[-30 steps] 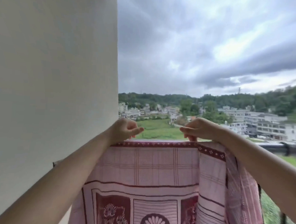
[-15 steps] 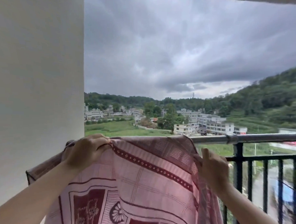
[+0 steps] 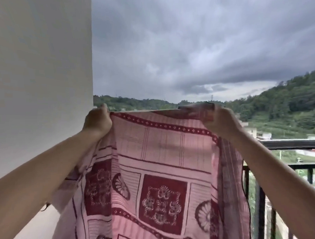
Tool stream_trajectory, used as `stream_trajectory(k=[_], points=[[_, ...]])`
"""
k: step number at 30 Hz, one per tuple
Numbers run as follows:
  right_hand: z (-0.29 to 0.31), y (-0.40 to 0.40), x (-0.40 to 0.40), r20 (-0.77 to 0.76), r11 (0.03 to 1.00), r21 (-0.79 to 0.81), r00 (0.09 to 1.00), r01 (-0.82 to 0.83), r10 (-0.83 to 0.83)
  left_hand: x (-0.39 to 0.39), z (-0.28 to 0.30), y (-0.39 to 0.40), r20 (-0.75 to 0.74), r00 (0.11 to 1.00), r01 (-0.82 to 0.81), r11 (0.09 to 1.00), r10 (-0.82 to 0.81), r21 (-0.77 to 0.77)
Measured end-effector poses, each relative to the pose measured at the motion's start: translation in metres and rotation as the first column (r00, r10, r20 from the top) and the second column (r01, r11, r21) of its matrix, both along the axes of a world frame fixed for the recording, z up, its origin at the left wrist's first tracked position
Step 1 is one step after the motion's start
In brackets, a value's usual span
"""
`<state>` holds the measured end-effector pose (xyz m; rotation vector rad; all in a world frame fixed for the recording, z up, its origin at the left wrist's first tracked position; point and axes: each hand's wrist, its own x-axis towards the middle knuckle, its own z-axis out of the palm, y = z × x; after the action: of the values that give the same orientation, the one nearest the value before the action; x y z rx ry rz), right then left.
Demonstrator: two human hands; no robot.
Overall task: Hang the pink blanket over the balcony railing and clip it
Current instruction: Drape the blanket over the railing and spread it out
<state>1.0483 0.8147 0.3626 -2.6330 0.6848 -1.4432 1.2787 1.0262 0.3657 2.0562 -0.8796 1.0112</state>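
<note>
A person on a balcony holds up a pink woven blanket patterned with dark red squares, floral medallions and a dotted maroon border, its top edge stretched between two raised hands at about the level of the distant skyline. The left hand is closed in a fist around the blanket's upper left corner, just beside a plain white wall that fills the left of the frame. The right hand is clenched on a bunched fold at the upper right corner, where the fabric doubles over and shows its paler reverse. The cloth hangs straight down from both grips and covers the lower centre of the view; its right side falls in loose vertical folds in front of the dark metal balcony railing, whose top bar and upright bars show only to the right of the right forearm. Whether the blanket touches the rail cannot be told. Beyond the railing lie a wooded green hillside, low pale buildings and a heavy grey overcast sky.
</note>
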Motion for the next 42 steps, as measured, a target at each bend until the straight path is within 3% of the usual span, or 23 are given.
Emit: stream_trajectory(k=[3,5,7,8,9,11,12,13,14,15,16,18,20,24,27,29,33,34,36,39,41,42], points=[[0.054,-0.028,0.047,-0.318,0.984,-0.150,0.937,0.098,-0.142,0.015,0.037,-0.025,0.016,0.998,-0.058,0.998,0.058,0.008],[0.075,-0.044,0.071,-0.360,0.951,-0.254,0.896,0.174,-0.260,0.033,0.055,-0.035,0.063,0.994,-0.091,0.991,0.084,0.103],[0.072,-0.053,0.095,-0.417,0.959,-0.256,0.880,0.125,-0.226,0.052,0.055,-0.042,0.053,0.986,-0.164,0.923,0.155,0.347],[0.058,-0.054,0.106,-0.528,0.981,-0.180,0.834,0.074,-0.160,0.060,0.042,-0.040,-0.041,0.977,-0.158,0.847,0.207,0.507],[0.039,-0.053,0.116,-0.673,0.998,-0.062,0.737,0.029,-0.064,0.066,0.019,-0.046,-0.128,0.951,-0.137,0.755,0.281,0.642],[0.002,-0.052,0.125,-0.887,0.981,0.190,0.436,0.048,0.151,0.073,-0.021,-0.050,-0.183,0.884,-0.142,0.619,0.431,0.772],[-0.012,-0.053,0.126,-0.919,0.963,0.255,0.333,0.091,0.212,0.070,-0.032,-0.049,-0.127,0.768,-0.211,0.435,0.628,0.875],[-0.019,-0.055,0.126,-0.922,0.954,0.283,0.301,0.094,0.244,0.058,-0.034,-0.039,-0.377,0.685,-0.135,0.616,0.624,0.776],[-0.022,-0.054,0.123,-0.913,0.960,0.275,0.327,0.052,0.243,0.056,-0.029,-0.045,-0.435,0.692,0.034,0.576,0.576,0.817],[-0.018,-0.050,0.118,-0.896,0.971,0.238,0.383,-0.006,0.222,0.046,-0.030,-0.039,-0.426,0.824,0.047,0.706,0.373,0.707],[-0.014,-0.048,0.113,-0.859,0.980,0.182,0.471,-0.084,0.200,0.032,-0.019,-0.041,-0.431,0.890,0.197,0.728,0.147,0.656],[-0.005,-0.043,0.104,-0.724,0.974,0.124,0.653,-0.190,0.220,0.011,-0.014,-0.032,-0.336,0.925,0.322,0.830,-0.174,0.455],[0.000,-0.039,0.094,-0.548,0.969,0.025,0.807,-0.247,0.220,-0.016,-0.019,-0.040,-0.234,0.905,0.421,0.828,-0.356,0.371],[-0.006,-0.033,0.061,-0.228,0.936,-0.293,0.965,-0.197,0.132,-0.070,-0.037,-0.066,-0.085,0.837,0.507,0.705,-0.541,0.496],[-0.031,-0.035,0.025,-0.057,0.872,-0.490,0.998,0.005,-0.037,-0.085,-0.046,-0.079,-0.002,0.823,0.504,0.728,-0.568,0.465],[-0.060,-0.039,-0.004,0.055,0.843,-0.499,0.978,0.203,-0.204,-0.090,-0.050,-0.085,0.001,0.825,0.513,0.750,-0.565,0.418],[-0.132,-0.026,-0.039,0.053,0.896,-0.238,0.926,0.376,-0.374,-0.101,-0.056,-0.092,0.128,0.863,0.407,0.823,-0.488,0.396],[-0.148,-0.020,-0.042,0.004,0.920,-0.126,0.928,0.371,-0.374,-0.103,-0.058,-0.094,0.176,0.868,0.366,0.838,-0.464,0.405],[-0.168,-0.011,-0.040,-0.171,0.922,0.245,0.949,0.300,-0.264,-0.109,-0.058,-0.095,0.234,0.885,0.266,0.851,-0.401,0.453],[-0.192,-0.016,-0.036,-0.266,0.707,0.680,0.964,0.196,-0.011,-0.122,-0.058,-0.094,0.282,0.914,0.113,0.850,-0.292,0.515],[-0.193,-0.024,-0.051,-0.146,0.555,0.824,0.989,0.111,0.019,-0.131,-0.059,-0.094,0.292,0.927,0.053,0.851,-0.237,0.522],[-0.188,-0.029,-0.063,-0.062,0.532,0.845,0.998,0.056,-0.006,-0.136,-0.060,-0.095,0.301,0.931,0.025,0.857,-0.208,0.515]])
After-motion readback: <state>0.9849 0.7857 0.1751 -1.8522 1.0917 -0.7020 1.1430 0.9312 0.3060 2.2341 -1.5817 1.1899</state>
